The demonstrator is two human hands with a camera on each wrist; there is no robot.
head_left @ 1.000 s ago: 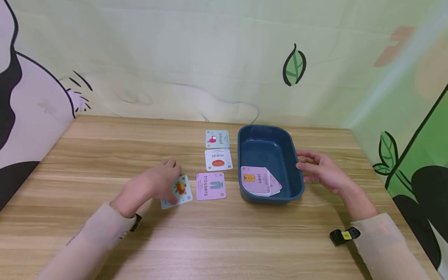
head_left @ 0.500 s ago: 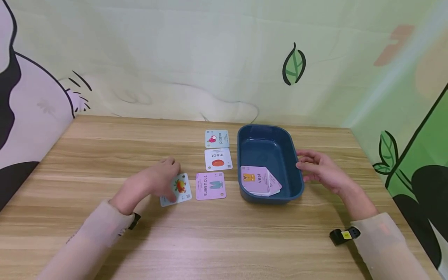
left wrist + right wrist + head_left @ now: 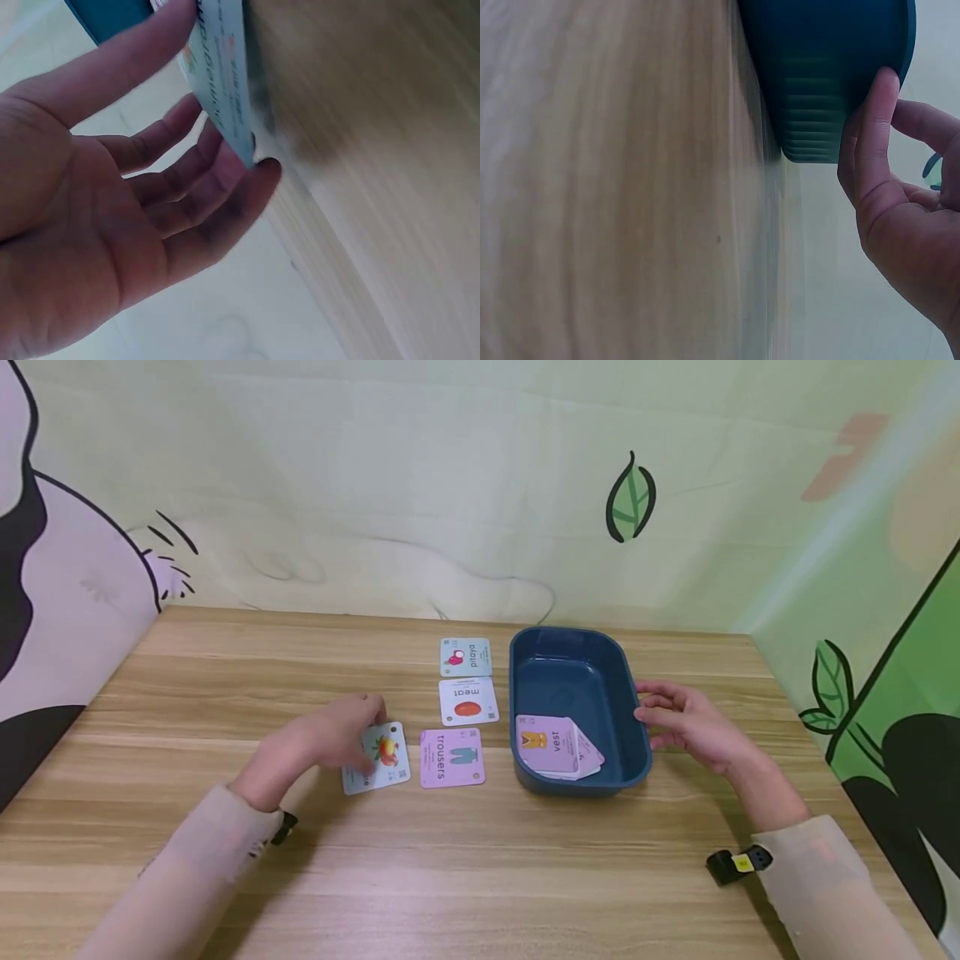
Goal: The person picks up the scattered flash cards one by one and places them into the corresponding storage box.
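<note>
A pale blue fruit card (image 3: 390,752), seemingly lettered pomegranate, is pinched between thumb and fingertips of my left hand (image 3: 330,735). In the left wrist view this card (image 3: 225,82) stands tilted, with the fingers (image 3: 217,217) at its far edge. Just right of it lies a purple trousers card (image 3: 452,758). My right hand (image 3: 693,727) rests its fingertips against the right side of a dark blue bin (image 3: 570,689). The right wrist view has those extended fingers (image 3: 874,142) touching the bin's outer wall (image 3: 825,67), with no grip round it.
Above the trousers card lie a white meat card (image 3: 468,702) and a light blue pitaya card (image 3: 465,657), left of the bin. Inside the bin's near left corner is a small pile topped by a purple vest card (image 3: 546,743). A printed cloth (image 3: 375,485) hangs behind the wooden table (image 3: 420,877).
My left hand has drawn slightly up and left with the pomegranate card, which has shifted away from the table's front. The right hand, the bin and the other cards stay put.
</note>
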